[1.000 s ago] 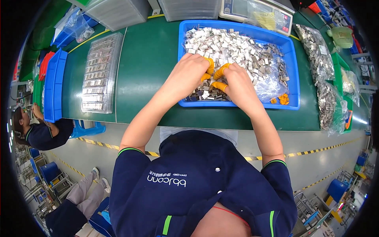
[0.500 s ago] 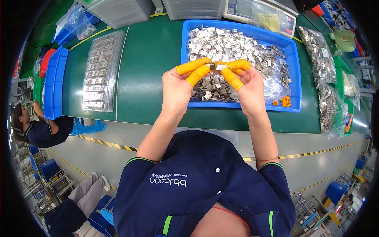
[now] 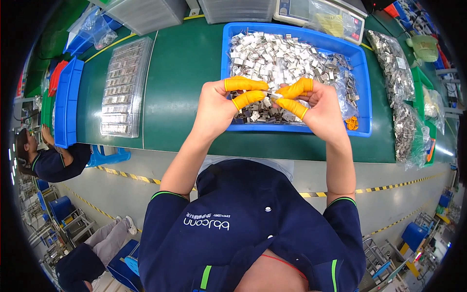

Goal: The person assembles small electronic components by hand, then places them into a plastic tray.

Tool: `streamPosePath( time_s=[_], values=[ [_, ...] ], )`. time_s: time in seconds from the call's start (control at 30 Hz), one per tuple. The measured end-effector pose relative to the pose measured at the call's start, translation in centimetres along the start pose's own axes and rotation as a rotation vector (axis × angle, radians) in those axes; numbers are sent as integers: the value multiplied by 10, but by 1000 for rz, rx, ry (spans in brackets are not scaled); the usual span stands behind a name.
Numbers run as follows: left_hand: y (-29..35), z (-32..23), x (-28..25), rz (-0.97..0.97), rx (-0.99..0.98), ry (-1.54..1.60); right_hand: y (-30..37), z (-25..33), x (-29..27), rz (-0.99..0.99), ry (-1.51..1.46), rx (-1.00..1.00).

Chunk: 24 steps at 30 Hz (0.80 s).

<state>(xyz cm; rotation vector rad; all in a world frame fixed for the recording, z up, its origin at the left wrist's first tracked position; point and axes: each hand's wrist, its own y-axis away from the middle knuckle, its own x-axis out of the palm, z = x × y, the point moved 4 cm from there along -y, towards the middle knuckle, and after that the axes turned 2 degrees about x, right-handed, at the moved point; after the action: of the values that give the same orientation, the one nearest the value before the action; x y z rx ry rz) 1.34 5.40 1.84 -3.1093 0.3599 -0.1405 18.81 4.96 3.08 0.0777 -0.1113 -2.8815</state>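
Note:
Both my hands meet above the near half of a blue tray (image 3: 297, 128) heaped with small silvery metal connector shells (image 3: 265, 56). Yellow finger covers sit on the thumb and fingertips of each hand. A small metal connector piece (image 3: 272, 94) is pinched between the fingertips, mostly hidden by them. My left hand (image 3: 219, 107) closes on its left end, thumb against fingers. From the other side my right hand (image 3: 321, 104) grips its right end the same way. Several loose orange finger covers (image 3: 351, 122) lie in the tray's near right corner.
A clear plastic tray with rows of parts (image 3: 121, 87) lies on the green table to the left. Behind the blue tray stands a scale (image 3: 318, 17). Bags of metal parts (image 3: 404, 129) lie at the right. Another person (image 3: 53, 160) sits at the far left.
My hands have come slightly nearer to me, with wrists and forearms spread wider apart. The small piece has turned between the fingertips and is now more covered.

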Motion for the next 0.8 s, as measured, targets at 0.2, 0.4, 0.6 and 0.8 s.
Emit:
streamPosePath(
  time_s=[0.2,0.4,0.6,0.8],
  values=[
    [4,-4,3,31,-19,-119,3,6,-1,74,104,42],
    [6,-11,5,-41,180,-234,9,9,2,-24,84,21],
    [9,-17,8,16,325,-387,16,11,0,-26,258,99],
    [12,-18,8,63,411,-503,19,16,-1,45,463,54]
  ],
)
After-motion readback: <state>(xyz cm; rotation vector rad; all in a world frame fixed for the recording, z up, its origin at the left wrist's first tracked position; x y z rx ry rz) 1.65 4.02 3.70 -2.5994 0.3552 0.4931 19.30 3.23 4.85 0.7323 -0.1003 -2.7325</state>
